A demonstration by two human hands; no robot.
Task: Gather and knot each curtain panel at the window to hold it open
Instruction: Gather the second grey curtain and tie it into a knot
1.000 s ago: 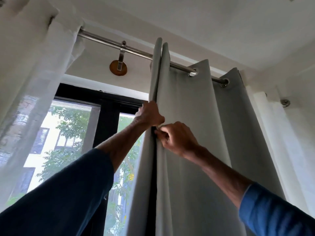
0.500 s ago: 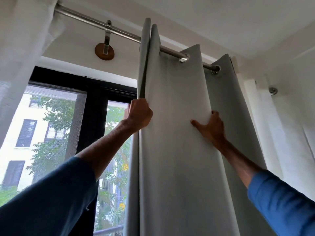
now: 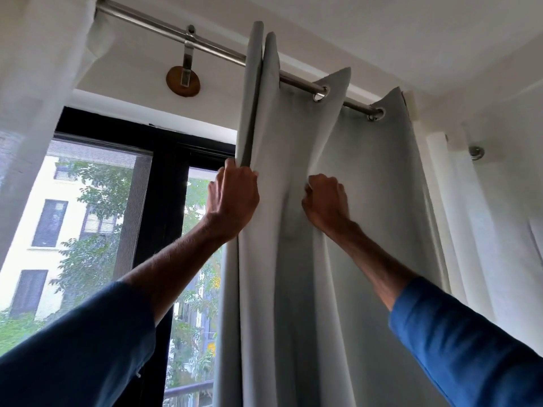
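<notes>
View: head camera, tilted up at the top of the window.
Curtain panel: the grey curtain panel hangs right of centre from the rod. It is folded into deep pleats, and its leading edge is stacked beside the dark window frame.
Step, by my read: gathering, pleat onto pleat, with no knot anywhere in shot yet.
Risk one: both grips sit high, not far below the eyelets. A hard downward tug could strain the bracket or jerk the eyelets along the rod.
Risk two: the right hand has only a small tuck of cloth. That pleat could slip out and fan open as it is drawn towards the stack.
Risk three: the right sheer hangs just beside the panel at the far right and could get swept into the bundle.
Left hand: the left hand is at centre frame with its fingers curled tight round the front folds. The thumb is on the window side, so it's a firm grip.
Right hand: the right hand is just right of it, and the two hands are not touching. The fist is closed, its fingers pinch a tuck of the next pleat, and creases run up from the pinch.
Left sheer: the left sheer is at upper left, and I cannot tell whether it is knotted.
</notes>
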